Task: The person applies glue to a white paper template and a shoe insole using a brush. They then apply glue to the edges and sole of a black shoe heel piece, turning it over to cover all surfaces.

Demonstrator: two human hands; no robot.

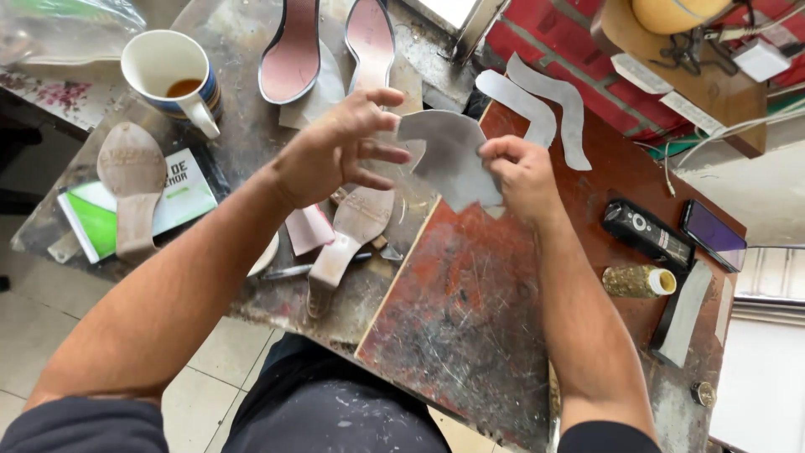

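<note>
Grey cut leather piece [449, 159] is pinched at its edge by the right hand [524, 172]; the left hand [335, 151] is held open, fingers spread, just beside it above the scratched red board [470, 302].

my arms are bare from the short sleeves down to the wrists, with no watch, band or glove on either. my left hand [335, 151] and my right hand [524, 172] carry no rings that i can see. the sleeves are dark, nearly black, and end above the elbows at the bottom corners of the view. below them i wear dark trousers [335, 411], dusted with pale specks and smears across the lap.
</note>
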